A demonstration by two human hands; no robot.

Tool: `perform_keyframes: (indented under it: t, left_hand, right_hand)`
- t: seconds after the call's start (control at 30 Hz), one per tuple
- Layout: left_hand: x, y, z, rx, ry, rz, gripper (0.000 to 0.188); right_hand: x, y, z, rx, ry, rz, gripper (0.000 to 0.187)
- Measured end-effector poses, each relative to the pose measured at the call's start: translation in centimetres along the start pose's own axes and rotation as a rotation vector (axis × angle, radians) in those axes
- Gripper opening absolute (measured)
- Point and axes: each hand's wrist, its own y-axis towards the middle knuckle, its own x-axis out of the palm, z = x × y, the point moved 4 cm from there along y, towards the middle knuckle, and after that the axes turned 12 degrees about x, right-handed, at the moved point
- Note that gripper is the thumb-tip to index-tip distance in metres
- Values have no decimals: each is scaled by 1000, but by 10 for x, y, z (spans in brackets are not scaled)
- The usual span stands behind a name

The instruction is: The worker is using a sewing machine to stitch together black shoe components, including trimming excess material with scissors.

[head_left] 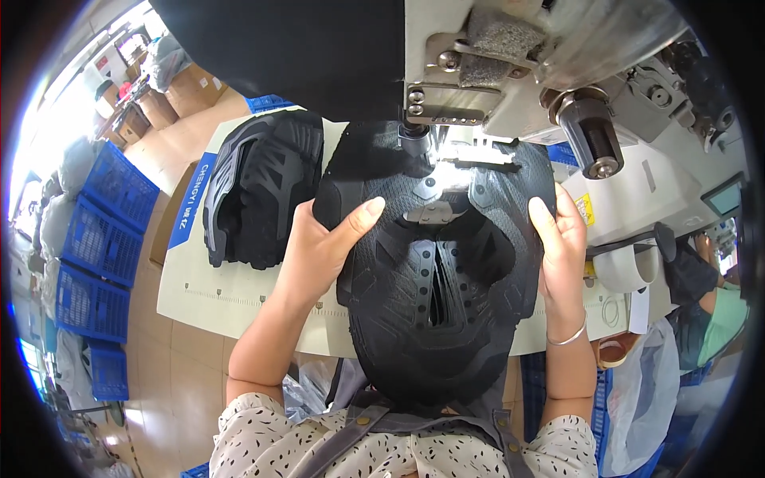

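A black shoe upper [486, 307] lies spread in front of me, its toe part hanging over the table's front edge toward my body. My left hand [323, 243] grips its left side, thumb on top and the other fingers hidden beneath. On the opposite side my right hand [559, 239] pinches the edge between thumb and fingers. The upper's far end sits under the head of a sewing machine [454, 103], beside the dark cylindrical post [416, 143]. Bright light falls on the material there. I cannot tell whether the needle touches it.
More black shoe uppers [267, 187] lie piled on the pale table [191, 291] to the left. Blue crates [96, 247] are stacked along the floor at far left. Cardboard boxes [191, 89] stand further back. Another person's green-clothed part [721, 319] shows at far right.
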Motion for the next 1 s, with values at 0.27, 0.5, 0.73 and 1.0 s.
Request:
perform_keyframes:
  t: [0.27,0.5,0.73,1.0]
  left_hand:
    - [-9,24,-15,-72,229,-6,77]
    - [-2,77,11,-97,-281,105,34]
    - [-69,133,31,314,-58,-1,38]
    - [-245,113,-45,176,412,151,44]
  right_hand:
    - [-1,15,3,-29,-21,-6,24]
    - [1,38,-3,35,-70,-61,20]
    - [-2,77,4,138,95,-180,12]
    - [-15,7,19,93,-468,-98,19]
